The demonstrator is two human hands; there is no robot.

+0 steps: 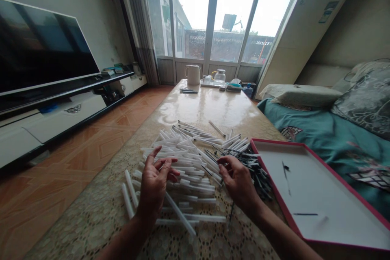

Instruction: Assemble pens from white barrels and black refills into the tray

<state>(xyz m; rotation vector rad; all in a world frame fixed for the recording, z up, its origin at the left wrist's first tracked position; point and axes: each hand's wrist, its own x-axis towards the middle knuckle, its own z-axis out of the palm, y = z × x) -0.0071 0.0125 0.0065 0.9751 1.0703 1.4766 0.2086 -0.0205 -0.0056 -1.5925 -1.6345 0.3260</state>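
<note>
Apparently a picking-out step: left hand (157,174), fingers loosely curled, over white tubes (195,189) on the table (210,107); right hand (238,178), thumb and forefinger nearly together, beside dark pieces (262,183). Cannot tell whether either grips anything. Next move likely calls for a precise fingertip pinch.

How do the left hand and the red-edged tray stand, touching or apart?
Apart: the head view shows white tubes and the right hand between the left hand and tray.

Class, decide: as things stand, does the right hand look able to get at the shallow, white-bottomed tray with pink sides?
Probably yes: the right hand is near the tray, with only a low heap of slim black pieces visible between.
</note>
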